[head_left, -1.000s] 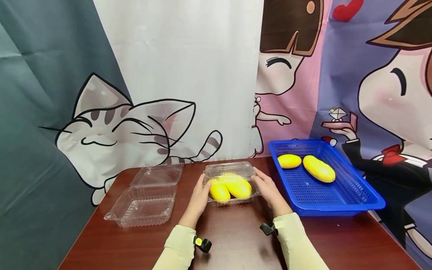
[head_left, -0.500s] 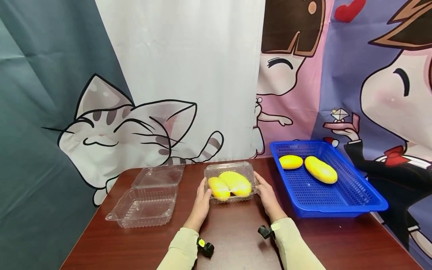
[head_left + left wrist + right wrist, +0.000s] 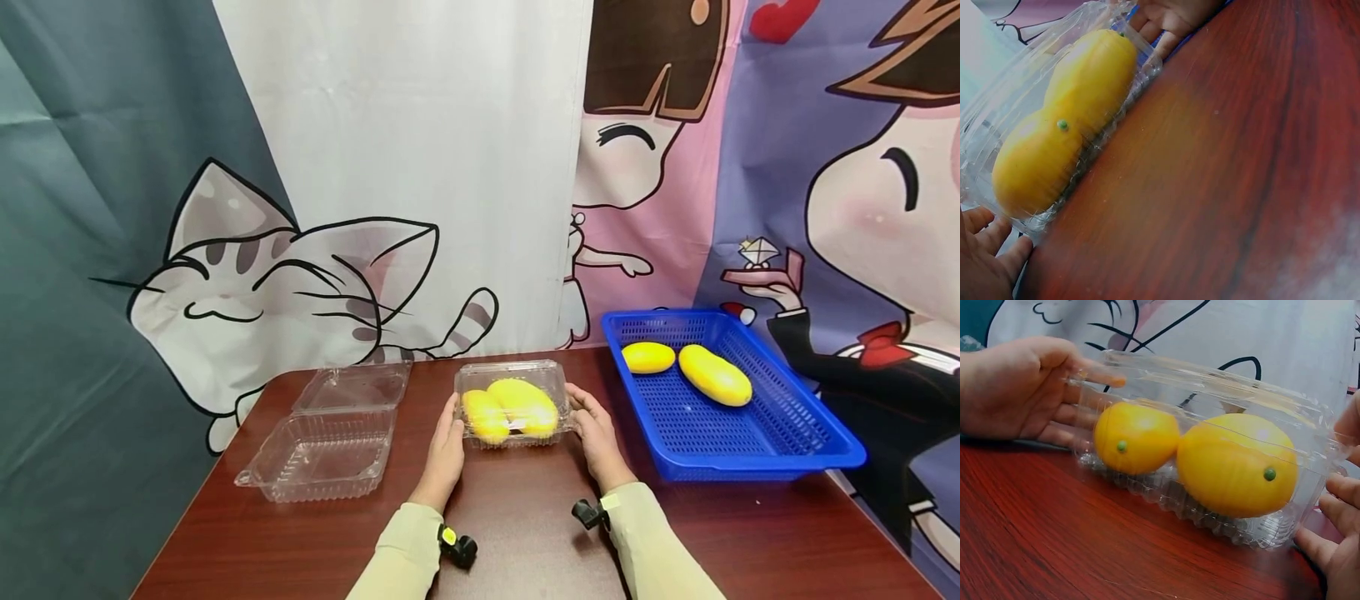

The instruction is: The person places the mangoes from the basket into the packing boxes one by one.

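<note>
A clear plastic clamshell box point(image 3: 512, 372) with its lid down stands in front of me at mid-table. Inside lie two yellow oval fruits that look like mangoes, a smaller one point(image 3: 1137, 439) and a bigger one point(image 3: 1238, 465), each with a green stem end. My left hand point(image 3: 446, 450) holds the box's left side, thumb at the near corner. On the opposite side my right hand point(image 3: 596, 433) grips the box, fingers at the side wall. Both hands show in the right wrist view, where the left hand point(image 3: 1029, 390) has its fingers along the end wall. Whether the box touches the table cannot be told.
To the left an open, see-through clamshell box point(image 3: 322, 462) sits on the reddish-brown table point(image 3: 525, 533). A blue basket point(image 3: 757, 467) stands at right, holding a short yellow fruit point(image 3: 648, 357) and a long one point(image 3: 715, 375). A cartoon-print cloth point(image 3: 480, 167) hangs behind.
Both hands have shifted slightly down along the box's sides. The fruits sit a little higher in the head view, and the box's top looks tipped more toward me.
</note>
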Action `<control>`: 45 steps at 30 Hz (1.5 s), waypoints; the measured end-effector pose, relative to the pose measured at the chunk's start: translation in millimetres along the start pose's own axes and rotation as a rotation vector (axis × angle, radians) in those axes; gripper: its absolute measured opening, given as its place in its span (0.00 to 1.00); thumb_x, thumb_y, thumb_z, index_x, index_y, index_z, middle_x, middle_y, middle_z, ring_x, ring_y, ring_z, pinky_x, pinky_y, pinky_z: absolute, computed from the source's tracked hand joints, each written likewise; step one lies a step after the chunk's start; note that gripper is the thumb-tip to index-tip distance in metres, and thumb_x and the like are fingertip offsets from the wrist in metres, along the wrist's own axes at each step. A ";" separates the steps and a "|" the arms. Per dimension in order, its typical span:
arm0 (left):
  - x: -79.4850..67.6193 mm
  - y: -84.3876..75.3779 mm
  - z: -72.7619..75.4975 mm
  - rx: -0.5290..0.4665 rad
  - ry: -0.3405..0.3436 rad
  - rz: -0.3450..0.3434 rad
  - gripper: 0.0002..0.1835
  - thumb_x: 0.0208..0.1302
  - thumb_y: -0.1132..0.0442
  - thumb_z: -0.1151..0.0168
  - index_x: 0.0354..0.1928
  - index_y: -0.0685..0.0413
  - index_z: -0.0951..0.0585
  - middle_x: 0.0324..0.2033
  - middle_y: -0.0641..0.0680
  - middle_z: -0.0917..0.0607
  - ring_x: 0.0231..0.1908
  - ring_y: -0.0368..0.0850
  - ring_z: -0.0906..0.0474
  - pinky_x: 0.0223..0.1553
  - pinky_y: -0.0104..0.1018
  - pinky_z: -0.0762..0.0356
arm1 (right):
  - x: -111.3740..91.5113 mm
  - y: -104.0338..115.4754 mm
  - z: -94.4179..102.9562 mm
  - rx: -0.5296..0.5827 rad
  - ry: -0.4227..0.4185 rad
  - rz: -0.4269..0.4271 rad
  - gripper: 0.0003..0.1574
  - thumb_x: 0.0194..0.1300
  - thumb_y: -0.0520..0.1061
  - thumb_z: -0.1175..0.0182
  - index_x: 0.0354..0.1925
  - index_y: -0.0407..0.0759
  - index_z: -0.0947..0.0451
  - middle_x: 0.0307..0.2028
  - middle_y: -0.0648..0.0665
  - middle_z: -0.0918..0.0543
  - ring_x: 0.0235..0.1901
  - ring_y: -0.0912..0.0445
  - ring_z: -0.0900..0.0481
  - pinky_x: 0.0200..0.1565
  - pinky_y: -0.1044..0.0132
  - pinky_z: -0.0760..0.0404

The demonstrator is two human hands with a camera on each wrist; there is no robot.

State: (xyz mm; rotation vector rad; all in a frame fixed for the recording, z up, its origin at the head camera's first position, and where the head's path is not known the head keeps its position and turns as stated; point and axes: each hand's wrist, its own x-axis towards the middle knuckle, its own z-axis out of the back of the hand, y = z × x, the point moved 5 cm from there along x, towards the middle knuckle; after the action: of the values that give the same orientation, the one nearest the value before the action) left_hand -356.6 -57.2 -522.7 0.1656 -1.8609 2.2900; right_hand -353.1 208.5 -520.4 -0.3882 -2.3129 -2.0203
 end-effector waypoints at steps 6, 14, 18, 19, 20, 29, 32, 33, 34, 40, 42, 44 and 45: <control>0.4 -0.1 2.5 0.042 -0.069 0.033 0.30 0.78 0.63 0.59 0.79 0.45 0.42 0.76 0.55 0.37 0.75 0.55 0.45 0.72 0.58 0.46 | -0.7 -0.1 4.7 -0.392 -0.108 0.039 0.30 0.69 0.38 0.53 0.69 0.36 0.33 0.66 0.33 0.26 0.67 0.41 0.31 0.65 0.52 0.32; -2.1 -3.1 -0.4 0.371 -0.069 0.090 0.29 0.79 0.57 0.65 0.76 0.60 0.36 0.72 0.61 0.32 0.74 0.63 0.44 0.73 0.62 0.59 | -10.1 1.0 1.2 -0.920 -0.071 -0.010 0.33 0.79 0.50 0.66 0.65 0.32 0.26 0.66 0.35 0.25 0.72 0.37 0.39 0.72 0.37 0.53; -4.0 -2.7 -4.1 0.513 -0.018 0.117 0.30 0.81 0.55 0.71 0.74 0.62 0.34 0.72 0.61 0.32 0.76 0.61 0.47 0.74 0.61 0.66 | -12.0 -1.7 -1.3 -0.937 -0.070 -0.061 0.37 0.80 0.53 0.71 0.68 0.32 0.29 0.68 0.35 0.28 0.74 0.38 0.42 0.72 0.38 0.57; -4.4 -2.4 -4.8 0.526 -0.010 0.122 0.30 0.81 0.54 0.72 0.74 0.62 0.35 0.72 0.61 0.32 0.76 0.61 0.47 0.74 0.62 0.66 | -12.1 -2.1 -2.4 -0.925 -0.071 -0.070 0.37 0.80 0.53 0.71 0.69 0.32 0.31 0.69 0.35 0.29 0.74 0.38 0.43 0.73 0.38 0.58; -5.0 -2.4 -5.3 0.530 -0.005 0.129 0.30 0.81 0.54 0.72 0.74 0.62 0.35 0.72 0.61 0.32 0.76 0.61 0.48 0.74 0.61 0.67 | -11.9 -2.3 -3.7 -0.907 -0.076 -0.074 0.37 0.80 0.52 0.72 0.70 0.32 0.32 0.70 0.34 0.30 0.74 0.37 0.42 0.73 0.39 0.58; -4.3 -6.9 -10.1 0.455 -0.021 0.130 0.32 0.78 0.57 0.75 0.71 0.71 0.34 0.74 0.65 0.37 0.75 0.63 0.47 0.73 0.62 0.69 | -13.6 -0.2 -14.6 -0.510 -0.221 -0.137 0.36 0.79 0.51 0.64 0.77 0.37 0.48 0.73 0.28 0.40 0.72 0.34 0.42 0.71 0.40 0.45; -4.3 -5.8 -10.8 0.447 -0.050 0.137 0.31 0.78 0.58 0.73 0.71 0.69 0.33 0.74 0.63 0.36 0.75 0.62 0.46 0.74 0.61 0.67 | -14.5 0.3 -15.2 -0.595 -0.228 -0.127 0.36 0.79 0.52 0.65 0.75 0.33 0.43 0.72 0.29 0.37 0.72 0.34 0.42 0.72 0.40 0.48; -4.2 -5.7 -11.1 0.453 -0.057 0.131 0.30 0.78 0.59 0.72 0.70 0.69 0.32 0.73 0.63 0.35 0.75 0.63 0.46 0.73 0.62 0.66 | -15.1 0.4 -14.4 -0.656 -0.228 -0.128 0.36 0.79 0.53 0.66 0.74 0.33 0.40 0.72 0.30 0.35 0.72 0.33 0.43 0.72 0.40 0.50; -4.1 -5.2 -11.5 0.461 -0.062 0.131 0.30 0.78 0.59 0.72 0.70 0.69 0.31 0.73 0.63 0.35 0.75 0.63 0.46 0.73 0.61 0.65 | -15.6 0.2 -13.7 -0.722 -0.225 -0.130 0.37 0.79 0.54 0.67 0.72 0.33 0.37 0.71 0.30 0.34 0.73 0.33 0.44 0.72 0.39 0.52; -4.3 -3.3 -13.9 0.493 -0.070 0.128 0.29 0.78 0.59 0.71 0.66 0.69 0.27 0.72 0.63 0.34 0.75 0.63 0.46 0.73 0.62 0.64 | -16.7 -4.5 -11.2 -0.939 -0.165 -0.180 0.46 0.79 0.63 0.79 0.71 0.37 0.30 0.74 0.35 0.36 0.77 0.34 0.54 0.72 0.36 0.65; -4.0 -3.4 -13.7 0.485 -0.076 0.136 0.29 0.79 0.59 0.72 0.67 0.69 0.28 0.72 0.63 0.33 0.75 0.62 0.46 0.74 0.61 0.65 | -15.9 -4.3 -13.3 -0.911 -0.159 -0.184 0.45 0.79 0.61 0.78 0.71 0.36 0.32 0.73 0.37 0.35 0.77 0.36 0.53 0.72 0.37 0.66; -3.1 -4.2 -13.3 0.469 -0.093 0.142 0.30 0.79 0.58 0.72 0.68 0.70 0.29 0.72 0.63 0.33 0.75 0.62 0.46 0.73 0.61 0.66 | -14.9 -2.5 -16.8 -0.863 -0.171 -0.176 0.42 0.79 0.58 0.76 0.71 0.35 0.32 0.72 0.37 0.33 0.76 0.36 0.49 0.72 0.37 0.65; -2.2 -4.7 -12.9 0.463 -0.102 0.144 0.30 0.79 0.58 0.72 0.68 0.70 0.29 0.72 0.64 0.33 0.75 0.61 0.46 0.74 0.61 0.66 | -14.4 -1.5 -18.7 -0.841 -0.178 -0.172 0.41 0.79 0.57 0.75 0.70 0.34 0.32 0.71 0.37 0.32 0.75 0.37 0.47 0.72 0.37 0.64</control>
State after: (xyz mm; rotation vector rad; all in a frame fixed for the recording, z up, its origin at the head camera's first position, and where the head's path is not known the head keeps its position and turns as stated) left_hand -353.0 -43.9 -521.3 0.2203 -1.3899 2.8299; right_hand -341.9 187.7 -522.0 -0.4071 -1.4719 -3.0832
